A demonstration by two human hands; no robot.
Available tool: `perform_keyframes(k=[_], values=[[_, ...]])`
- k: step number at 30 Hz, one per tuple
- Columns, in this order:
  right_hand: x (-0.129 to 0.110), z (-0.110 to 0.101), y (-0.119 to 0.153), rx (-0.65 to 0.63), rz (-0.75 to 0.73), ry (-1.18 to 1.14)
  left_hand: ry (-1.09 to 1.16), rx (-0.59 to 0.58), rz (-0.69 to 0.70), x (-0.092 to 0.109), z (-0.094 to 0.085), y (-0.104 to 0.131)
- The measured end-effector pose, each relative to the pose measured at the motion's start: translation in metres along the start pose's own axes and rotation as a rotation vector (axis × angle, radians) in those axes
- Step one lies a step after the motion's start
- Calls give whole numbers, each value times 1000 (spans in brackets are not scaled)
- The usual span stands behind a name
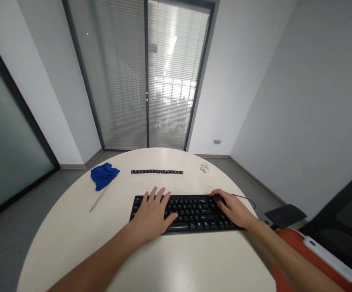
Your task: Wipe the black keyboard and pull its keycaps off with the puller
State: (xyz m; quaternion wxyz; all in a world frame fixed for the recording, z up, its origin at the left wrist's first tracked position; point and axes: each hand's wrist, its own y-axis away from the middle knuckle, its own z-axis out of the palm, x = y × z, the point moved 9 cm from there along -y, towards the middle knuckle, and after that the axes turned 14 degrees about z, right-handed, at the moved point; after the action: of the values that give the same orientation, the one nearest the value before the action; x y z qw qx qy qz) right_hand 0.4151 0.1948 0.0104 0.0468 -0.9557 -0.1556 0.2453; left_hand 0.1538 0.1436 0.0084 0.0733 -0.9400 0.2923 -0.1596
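Note:
A black keyboard (190, 213) lies on the round cream table (176, 259). My left hand (151, 217) rests on its left part, palm down with fingers spread, holding nothing. Over the right end of the keyboard my right hand (229, 207) is curled, its fingers closed around a small dark rounded thing (218, 198) whose kind I cannot make out. Beyond the keyboard a line of loose black keycaps (156, 172) runs across the table. The keyboard's key area is partly hidden by both hands.
At the left sits a crumpled blue cloth (104, 175) with a thin pale stick (99, 199) beside it. A small white wad (205, 168) lies at the far right. The keyboard's cable (248, 198) crosses the right edge. An orange chair (288, 239) bears a white power strip (327, 257).

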Motion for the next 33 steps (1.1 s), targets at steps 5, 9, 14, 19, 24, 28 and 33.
perform_keyframes(k=[5,9,14,19,24,28,33], values=[[34,-20,-10,38,87,30,299,-225,-28,-61,-12,8],[-4,-20,-25,174,38,-22,439,-300,-104,-92,-10,14],[-108,6,-47,172,-128,-293,525,-276,-106,-98,1,11],[-183,51,-70,-33,-202,-455,586,-28,24,-101,-35,3],[-194,90,-84,-185,-169,-571,624,264,33,-107,-71,1],[-192,109,-85,-254,-153,-654,658,262,42,-100,-67,-3],[-188,118,-85,-286,-128,-686,647,227,30,-99,-62,-3]])
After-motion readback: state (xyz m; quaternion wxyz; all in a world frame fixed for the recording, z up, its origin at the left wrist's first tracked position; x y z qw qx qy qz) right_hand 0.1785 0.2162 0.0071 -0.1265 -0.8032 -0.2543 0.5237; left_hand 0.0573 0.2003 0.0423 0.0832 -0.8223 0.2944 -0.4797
